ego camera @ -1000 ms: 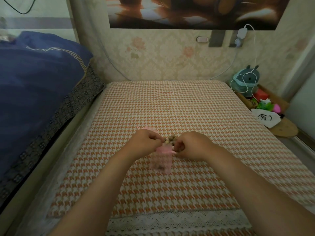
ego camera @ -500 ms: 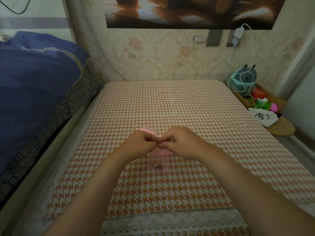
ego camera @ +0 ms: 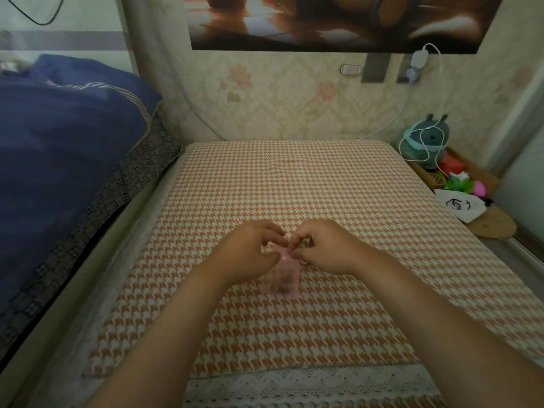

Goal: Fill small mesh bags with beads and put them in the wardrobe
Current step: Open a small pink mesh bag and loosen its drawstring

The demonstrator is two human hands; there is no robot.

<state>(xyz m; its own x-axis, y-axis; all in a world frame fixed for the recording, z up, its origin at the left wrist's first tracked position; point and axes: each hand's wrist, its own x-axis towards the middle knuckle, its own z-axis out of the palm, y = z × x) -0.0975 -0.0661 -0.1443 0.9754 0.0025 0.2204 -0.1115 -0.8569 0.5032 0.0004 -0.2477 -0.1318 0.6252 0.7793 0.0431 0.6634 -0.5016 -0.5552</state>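
Head view: left hand (ego camera: 250, 250) and right hand (ego camera: 323, 245) meet over orange houndstooth mat (ego camera: 294, 178), fingers of both curled, pinching top of pink mesh bag (ego camera: 282, 278); bag hangs below fingertips, few dark beads (ego camera: 279, 287) blurred inside

Floral beige wallpaper (ego camera: 279, 113) backs an orange houndstooth bed (ego camera: 294, 178); a dark poster (ego camera: 323, 22) hangs above, a navy quilt (ego camera: 59, 157) lies left, a cluttered wooden shelf (ego camera: 497, 229) right.

We are looking forward and down from one head-worn wide camera. We are facing across the checked mattress (ego camera: 294, 187) toward the papered wall (ego camera: 279, 107), close above the mattress's near edge.
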